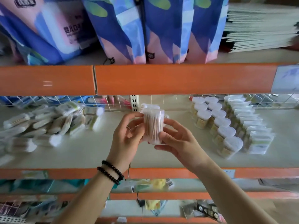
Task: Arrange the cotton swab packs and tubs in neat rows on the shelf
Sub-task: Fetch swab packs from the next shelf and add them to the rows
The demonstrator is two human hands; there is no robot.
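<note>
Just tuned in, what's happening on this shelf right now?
A person is holding a clear plastic tub of cotton swabs in both hands, left hand and right hand, above the middle of the cream shelf board. To the right, white-lidded clear tubs and flat swab packs already stand in neat rows. To the left, a loose pile of swab packs and tubs is still unsorted.

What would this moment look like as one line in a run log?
both hands: left hand, right hand | holding: clear plastic tub of cotton swabs | tidy tub rows: right | jumbled packs: left
</note>
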